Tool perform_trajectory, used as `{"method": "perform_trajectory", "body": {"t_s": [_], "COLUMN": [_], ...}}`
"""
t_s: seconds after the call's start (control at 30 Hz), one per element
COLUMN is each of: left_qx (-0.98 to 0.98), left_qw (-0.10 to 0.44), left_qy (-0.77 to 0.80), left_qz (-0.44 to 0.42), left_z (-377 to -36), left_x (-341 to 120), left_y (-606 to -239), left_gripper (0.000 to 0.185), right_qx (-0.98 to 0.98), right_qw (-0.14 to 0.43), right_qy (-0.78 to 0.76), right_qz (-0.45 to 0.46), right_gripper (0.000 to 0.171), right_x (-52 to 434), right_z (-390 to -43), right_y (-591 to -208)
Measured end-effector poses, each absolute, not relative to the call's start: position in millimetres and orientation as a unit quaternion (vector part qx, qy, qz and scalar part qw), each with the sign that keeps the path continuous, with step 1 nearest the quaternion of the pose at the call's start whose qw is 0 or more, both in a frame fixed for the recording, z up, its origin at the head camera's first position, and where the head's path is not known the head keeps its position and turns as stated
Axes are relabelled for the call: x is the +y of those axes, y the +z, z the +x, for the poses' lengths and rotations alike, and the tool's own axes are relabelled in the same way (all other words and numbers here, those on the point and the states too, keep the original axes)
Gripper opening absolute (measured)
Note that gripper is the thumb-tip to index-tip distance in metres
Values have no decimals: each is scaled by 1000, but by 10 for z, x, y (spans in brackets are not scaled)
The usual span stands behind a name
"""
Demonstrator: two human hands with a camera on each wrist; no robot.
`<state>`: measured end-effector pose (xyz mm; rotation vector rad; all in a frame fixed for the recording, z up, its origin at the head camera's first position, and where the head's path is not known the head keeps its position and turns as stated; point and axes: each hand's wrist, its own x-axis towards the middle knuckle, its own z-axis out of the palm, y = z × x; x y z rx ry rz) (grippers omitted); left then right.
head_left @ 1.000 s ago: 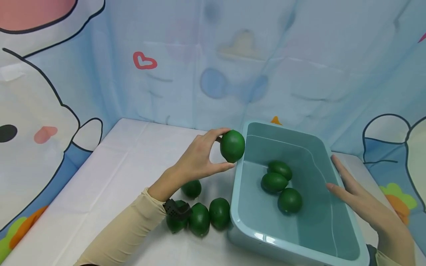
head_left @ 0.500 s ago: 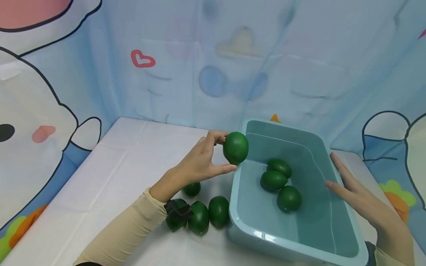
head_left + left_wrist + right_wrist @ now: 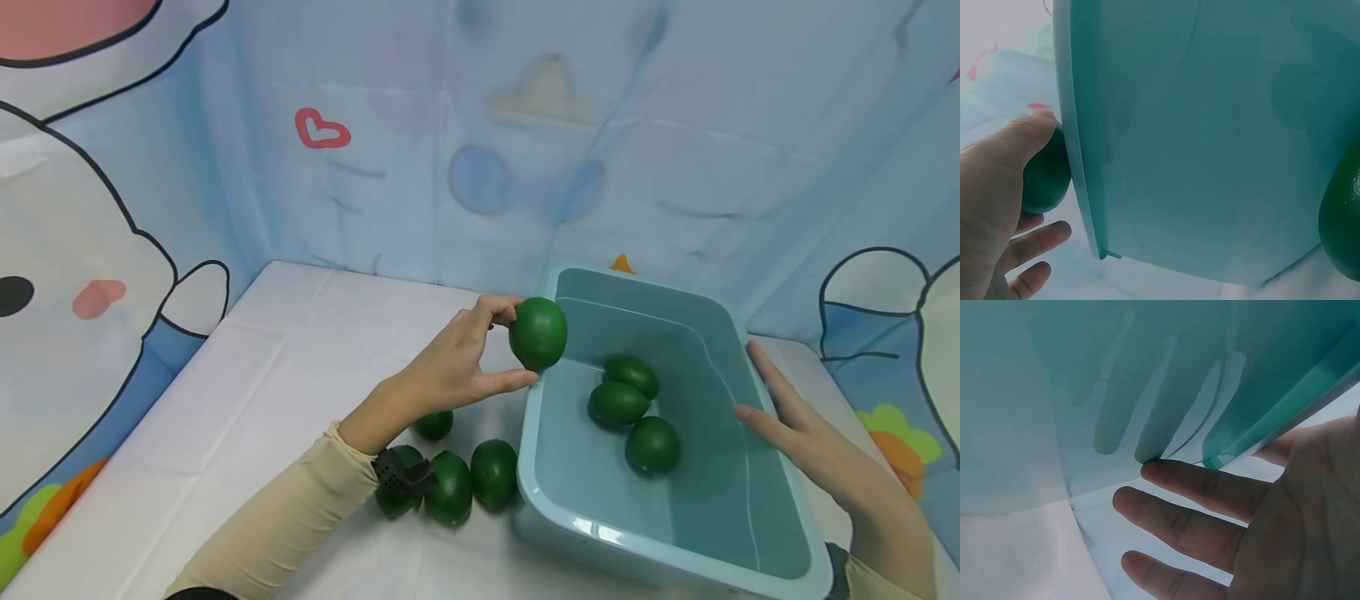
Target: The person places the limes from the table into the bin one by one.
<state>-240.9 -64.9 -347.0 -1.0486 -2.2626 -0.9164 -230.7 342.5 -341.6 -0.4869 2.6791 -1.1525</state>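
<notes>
My left hand (image 3: 516,343) pinches a dark green round fruit (image 3: 538,333) between thumb and fingers, just above the left rim of a teal plastic bin (image 3: 534,433). In the left wrist view the same fruit (image 3: 1046,178) sits behind my thumb (image 3: 1013,140), close against the bin's outer wall (image 3: 1197,156). Three green fruits (image 3: 617,403) lie inside the bin. My right hand (image 3: 772,408) lies with straight fingers along the bin's right rim. The right wrist view shows those fingers (image 3: 1197,494) beside the translucent wall (image 3: 1147,381).
Several more green fruits (image 3: 492,475) lie on the white table (image 3: 247,375) beside the bin's left wall, under my left forearm; one of them (image 3: 1342,231) shows at the edge of the left wrist view. A blue cartoon-printed cloth (image 3: 450,150) backs the table.
My left hand has carried the fruit a little to the right, from beside the bin's left rim to over it. The right hand has stayed at the right rim.
</notes>
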Motion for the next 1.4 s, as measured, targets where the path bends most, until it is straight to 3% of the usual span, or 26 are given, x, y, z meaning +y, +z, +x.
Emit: {"method": "perform_trajectory", "body": {"t_s": [0.57, 1.4], "left_qx": [-793, -836], "left_qw": [256, 245], "left_qy": [-345, -290], "left_qz": [-432, -395], "left_z": [-2437, -2419], "left_x": [-638, -675], "left_y": [-3440, -3448], "left_gripper": [61, 49], "right_qx": [904, 902], "right_qw": [89, 95], "right_qy": [-385, -389], "right_qz": [-165, -165], "right_gripper": [75, 75], "right_x": [3424, 3393], "right_z": [-2299, -2304], "right_y": [-3413, -3398]}}
